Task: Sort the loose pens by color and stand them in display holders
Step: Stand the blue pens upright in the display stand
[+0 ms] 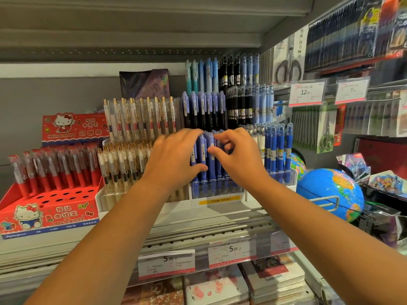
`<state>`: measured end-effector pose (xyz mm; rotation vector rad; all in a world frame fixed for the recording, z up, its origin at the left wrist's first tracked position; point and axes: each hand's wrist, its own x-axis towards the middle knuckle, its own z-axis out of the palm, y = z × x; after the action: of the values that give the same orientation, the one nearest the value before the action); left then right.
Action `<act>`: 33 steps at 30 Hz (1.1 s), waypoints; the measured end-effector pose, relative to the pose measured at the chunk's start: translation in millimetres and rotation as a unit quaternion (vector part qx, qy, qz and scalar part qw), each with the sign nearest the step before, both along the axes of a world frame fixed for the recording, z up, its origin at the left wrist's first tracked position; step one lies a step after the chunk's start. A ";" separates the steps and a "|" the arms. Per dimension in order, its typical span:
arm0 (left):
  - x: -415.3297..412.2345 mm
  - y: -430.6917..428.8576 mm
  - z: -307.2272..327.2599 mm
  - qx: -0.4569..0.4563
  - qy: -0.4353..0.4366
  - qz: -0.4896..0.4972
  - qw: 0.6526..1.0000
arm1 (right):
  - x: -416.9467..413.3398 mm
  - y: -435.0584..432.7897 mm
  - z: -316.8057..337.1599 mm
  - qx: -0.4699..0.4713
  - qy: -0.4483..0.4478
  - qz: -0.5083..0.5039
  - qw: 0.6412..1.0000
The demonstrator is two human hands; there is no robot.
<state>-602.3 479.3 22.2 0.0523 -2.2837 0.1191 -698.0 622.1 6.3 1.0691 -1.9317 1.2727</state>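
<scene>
Nearest, notebooks (217,289) are lying stacked on the lower shelf. Price tags (166,260) are hanging along the shelf edge above them, facing outward where a shopper can read them.

Both bare arms are reaching over that edge to the clear holder (217,190) in the middle of the shelf. The blue pens (214,168) being handled are standing upright in its front row, tops up. The left hand (176,155) is clasping the left end of that row. Its fingers are curling over the tops and its thumb is pressing the barrels lower down, probably to bunch them so none are leaning. The right hand (239,155) is curling over the tops at the right end, thumb against a barrel. Whether it is actually pinching one pen, I cannot tell.

To the left, clear pens (136,119) with gold clips and red pens (55,170) in a red box (50,214) are standing in their own displays, so the colours are already looking separated. A globe (330,192) is sitting to the right.

Behind the hands, the holder's steps are lifting the back rows (204,106) of blue and black pens so each row is showing above the one in front. Farthest, packaged scissors (288,67) are hanging on the side wall.
</scene>
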 end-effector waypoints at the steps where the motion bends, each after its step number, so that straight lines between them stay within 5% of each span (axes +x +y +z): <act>1: 0.2 -0.1 -0.4 -0.006 -0.002 0.000 1.000 | 0.5 -0.1 -1.0 0.001 0.007 -0.004 1.000; 6: 13.8 0.5 4.0 -0.020 0.059 0.008 0.998 | 10.7 0.3 3.1 0.010 0.094 -0.050 0.994; 10: 44.9 -21.5 12.8 0.170 0.185 0.057 0.966 | 27.0 -13.6 16.8 0.066 0.138 -0.038 0.987; 15: 68.4 -53.3 5.5 0.462 0.183 0.054 0.866 | 32.7 -34.9 15.9 0.184 0.141 -0.093 0.968; 21: 74.1 -61.8 -9.0 0.545 0.194 -0.019 0.815 | 32.2 -33.9 13.0 0.167 0.130 -0.080 0.974; 28: 84.8 -62.2 -26.0 0.632 0.167 -0.047 0.755 | 55.5 -23.0 -2.2 0.014 -0.065 0.022 0.998; 30: 85.9 -59.1 -32.5 0.641 0.161 -0.046 0.749 | 69.0 -21.2 -10.1 -0.053 -0.162 0.053 0.984; 33: 89.3 -52.5 -38.9 0.638 0.155 -0.041 0.754 | 79.2 -23.2 -19.7 -0.025 -0.278 0.102 0.955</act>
<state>-513.0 426.8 -16.7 0.6204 -1.6181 -1.3994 -618.8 598.9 -13.4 0.9729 -2.2098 1.8875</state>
